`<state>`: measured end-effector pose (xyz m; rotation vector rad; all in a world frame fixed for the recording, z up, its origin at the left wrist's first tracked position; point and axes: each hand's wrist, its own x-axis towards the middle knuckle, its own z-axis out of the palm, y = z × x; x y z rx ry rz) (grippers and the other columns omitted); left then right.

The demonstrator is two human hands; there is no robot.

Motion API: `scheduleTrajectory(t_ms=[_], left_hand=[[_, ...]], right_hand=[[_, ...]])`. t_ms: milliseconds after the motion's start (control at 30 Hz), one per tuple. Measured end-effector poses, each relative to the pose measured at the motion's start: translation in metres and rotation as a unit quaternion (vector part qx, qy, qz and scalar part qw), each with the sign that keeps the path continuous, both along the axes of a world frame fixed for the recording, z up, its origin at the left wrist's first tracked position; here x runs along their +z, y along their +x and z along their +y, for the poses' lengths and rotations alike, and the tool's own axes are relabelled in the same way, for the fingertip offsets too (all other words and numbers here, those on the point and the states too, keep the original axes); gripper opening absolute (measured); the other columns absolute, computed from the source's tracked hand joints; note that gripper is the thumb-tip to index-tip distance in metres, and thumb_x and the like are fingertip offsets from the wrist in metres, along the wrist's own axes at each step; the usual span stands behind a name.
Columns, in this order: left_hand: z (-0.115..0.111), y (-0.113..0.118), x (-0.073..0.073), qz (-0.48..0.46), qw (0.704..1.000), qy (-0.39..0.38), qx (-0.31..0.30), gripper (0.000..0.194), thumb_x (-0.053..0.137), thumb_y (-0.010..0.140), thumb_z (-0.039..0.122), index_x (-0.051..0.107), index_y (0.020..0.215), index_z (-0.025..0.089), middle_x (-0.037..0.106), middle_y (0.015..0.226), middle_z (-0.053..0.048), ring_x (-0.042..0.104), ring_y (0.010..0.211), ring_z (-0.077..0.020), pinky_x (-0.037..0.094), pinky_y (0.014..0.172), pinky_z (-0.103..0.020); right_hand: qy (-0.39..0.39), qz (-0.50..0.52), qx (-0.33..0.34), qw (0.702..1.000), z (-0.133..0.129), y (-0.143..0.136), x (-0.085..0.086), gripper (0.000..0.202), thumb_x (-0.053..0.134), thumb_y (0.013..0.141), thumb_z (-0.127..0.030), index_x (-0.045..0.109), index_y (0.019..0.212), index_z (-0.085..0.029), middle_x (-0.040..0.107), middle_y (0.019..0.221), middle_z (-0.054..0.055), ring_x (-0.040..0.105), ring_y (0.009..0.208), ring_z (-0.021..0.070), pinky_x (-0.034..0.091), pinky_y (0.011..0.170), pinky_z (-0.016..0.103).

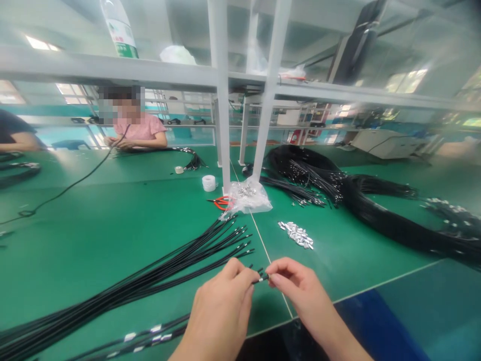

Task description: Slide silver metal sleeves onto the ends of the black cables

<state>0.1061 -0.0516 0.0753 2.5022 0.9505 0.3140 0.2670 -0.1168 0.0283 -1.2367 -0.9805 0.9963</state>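
Observation:
Near the front edge of the green table, my left hand [225, 296] is closed around a black cable [260, 280] with a white mark near its end. The thumb and index finger of my right hand [304, 288] pinch the cable's tip; any small part between them is too small to make out. To the left, a fanned bundle of black cables [150, 273] lies with its white-marked ends toward the middle. More cables with white labels [156, 338] run under my left wrist. Beyond my right hand is a pile of small silvery pieces [296, 235].
A clear plastic bag [250, 194] of small metal parts sits at the shelf posts, beside red-handled pliers [222, 202] and a white tape roll [209, 183]. Thick black cable coils [361, 210] fill the right side. A person in pink [145, 134] sits across the table.

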Motion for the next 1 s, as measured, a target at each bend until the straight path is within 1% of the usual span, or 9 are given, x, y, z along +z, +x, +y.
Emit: scheduleTrajectory(t_ms=[100, 233, 367, 533, 667, 733, 833, 933, 1000], left_hand=[[0.001, -0.001, 0.001, -0.04, 0.998, -0.041, -0.008, 0.032, 0.036, 0.086, 0.013, 0.056, 0.103, 0.03, 0.057, 0.093, 0.0, 0.057, 0.075, -0.0132, 0.042, 0.066, -0.022], [0.006, -0.004, -0.001, -0.106, 0.987, -0.119, 0.01, 0.024, 0.04, 0.085, 0.015, 0.051, 0.102, 0.028, 0.058, 0.077, 0.005, 0.056, 0.07, -0.0121, 0.041, 0.064, -0.021], [0.009, -0.005, -0.004, -0.118, 0.984, -0.13, 0.01, 0.026, 0.044, 0.083, 0.015, 0.049, 0.105, 0.027, 0.06, 0.077, 0.005, 0.057, 0.072, -0.0124, 0.041, 0.067, -0.022], [0.01, -0.006, -0.006, -0.153, 0.971, -0.181, -0.016, 0.029, 0.046, 0.081, 0.012, 0.05, 0.106, 0.026, 0.062, 0.079, 0.004, 0.058, 0.074, -0.0119, 0.042, 0.07, -0.021], [0.013, -0.008, -0.007, -0.178, 0.963, -0.204, -0.004, 0.028, 0.048, 0.079, 0.011, 0.052, 0.103, 0.025, 0.062, 0.08, 0.004, 0.058, 0.074, -0.0113, 0.042, 0.069, -0.02], [0.015, -0.006, -0.006, -0.177, 0.96, -0.219, -0.006, 0.023, 0.05, 0.079, 0.014, 0.054, 0.099, 0.024, 0.061, 0.078, 0.005, 0.056, 0.072, -0.0106, 0.041, 0.065, -0.019], [0.017, -0.004, -0.003, -0.143, 0.97, -0.199, -0.008, 0.004, 0.053, 0.08, 0.025, 0.057, 0.08, 0.023, 0.06, 0.07, 0.006, 0.052, 0.065, -0.0102, 0.037, 0.058, -0.018], [0.022, -0.015, 0.002, -0.094, 0.986, -0.139, -0.007, 0.01, 0.055, 0.079, 0.027, 0.056, 0.07, 0.022, 0.059, 0.068, 0.006, 0.052, 0.065, -0.0103, 0.036, 0.058, -0.019], [0.028, -0.032, 0.005, -0.012, 0.996, -0.094, 0.001, 0.008, 0.056, 0.076, 0.024, 0.057, 0.069, 0.022, 0.06, 0.072, 0.005, 0.055, 0.067, -0.012, 0.037, 0.059, -0.02]], right_hand=[[-0.017, -0.026, 0.017, 0.999, 0.0, -0.001, 0.005, 0.01, 0.059, 0.081, -0.028, 0.063, 0.081, -0.019, 0.058, 0.074, -0.001, 0.051, 0.073, 0.0133, 0.039, 0.071, 0.026], [-0.034, -0.013, 0.03, 0.999, 0.002, -0.002, 0.008, 0.01, 0.059, 0.08, -0.027, 0.063, 0.08, -0.018, 0.058, 0.071, -0.001, 0.052, 0.069, 0.0134, 0.04, 0.069, 0.026], [-0.037, -0.063, 0.026, 0.997, 0.003, -0.006, 0.01, 0.011, 0.06, 0.08, -0.027, 0.065, 0.081, -0.018, 0.061, 0.076, 0.001, 0.053, 0.073, 0.0144, 0.04, 0.07, 0.026], [-0.018, 0.051, 0.071, 0.996, 0.008, -0.017, 0.002, 0.009, 0.065, 0.076, -0.025, 0.064, 0.079, -0.016, 0.061, 0.072, 0.001, 0.053, 0.069, 0.0131, 0.041, 0.068, 0.026], [-0.004, 0.111, 0.041, 0.993, 0.012, -0.024, -0.001, 0.016, 0.066, 0.076, -0.028, 0.06, 0.085, -0.017, 0.063, 0.075, 0.002, 0.056, 0.07, 0.0141, 0.043, 0.07, 0.028], [0.002, 0.09, 0.026, 0.996, 0.011, -0.025, 0.003, 0.015, 0.063, 0.078, -0.031, 0.059, 0.082, -0.018, 0.062, 0.073, 0.001, 0.055, 0.07, 0.0141, 0.042, 0.07, 0.027], [0.009, -0.029, -0.004, 1.0, 0.007, -0.026, 0.013, 0.015, 0.06, 0.08, -0.032, 0.059, 0.076, -0.018, 0.058, 0.073, -0.001, 0.051, 0.072, 0.0131, 0.039, 0.068, 0.024], [0.011, -0.098, -0.028, 0.995, 0.005, -0.026, 0.018, 0.016, 0.054, 0.084, -0.032, 0.056, 0.076, -0.019, 0.052, 0.073, -0.002, 0.047, 0.071, 0.0123, 0.037, 0.067, 0.023], [0.007, -0.112, -0.047, 0.993, 0.005, -0.027, 0.018, 0.016, 0.05, 0.086, -0.031, 0.054, 0.076, -0.019, 0.049, 0.072, -0.003, 0.044, 0.069, 0.0117, 0.035, 0.064, 0.023]])
